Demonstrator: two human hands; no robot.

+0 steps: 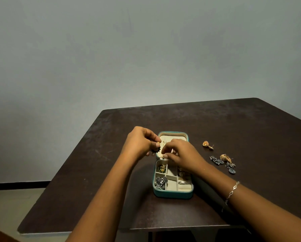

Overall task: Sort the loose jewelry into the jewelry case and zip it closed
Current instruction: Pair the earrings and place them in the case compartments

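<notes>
A teal jewelry case (172,194) lies open at the frame's centre on a dark table (233,123). Its cream lining is divided into compartments in which silver and gold pieces are seen. A dark earring (155,150) is pinched by the left hand (139,142) at the lid's left edge. The right hand (183,152) is curled over the lid; whether anything is held cannot be told. Loose earrings (230,167) lie to the case's right.

two bare forearms (111,189), silver chain-link bracelet (232,192) (right wrist)
</notes>
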